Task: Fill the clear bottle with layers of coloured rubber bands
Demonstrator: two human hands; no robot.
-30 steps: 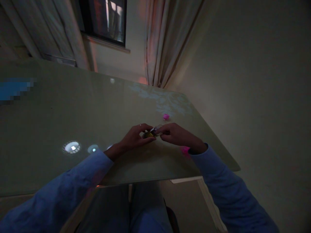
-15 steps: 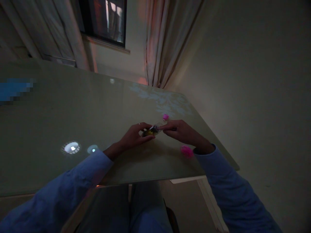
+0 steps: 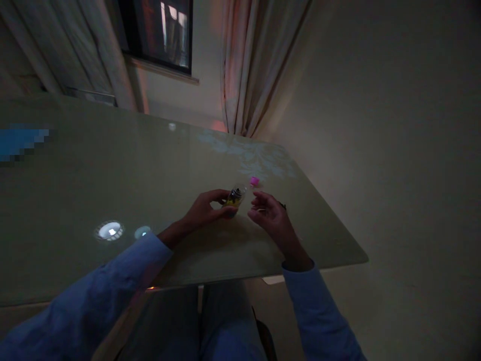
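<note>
In my left hand (image 3: 206,209) is a small clear jar (image 3: 235,197), tilted, with yellow and dark contents. The thumb and fingers close round its lower part, and its upper end points right. My right hand (image 3: 271,213) is just to the right of the jar, apart from it. Its fingers are half curled, with a gap to the thumb, and I see nothing between them. A small dark bit (image 3: 283,206) shows at the back of this hand; what it is I cannot make out. Beyond the hands lies a small pink cap-like piece (image 3: 254,181).
The glossy table (image 3: 150,165) has its right edge running toward the wall (image 3: 394,150). A blue pixelated patch (image 3: 20,143) appears at the far left. Lamp reflections (image 3: 109,230) shine on the tabletop. Curtains (image 3: 240,75) and a window (image 3: 161,35) stand behind.
My right hand has drawn back from the jar's end and turned, its fingers loosening. The jar is tipped more upright. A bright pink fluffy piece near the right wrist is now out of sight.
</note>
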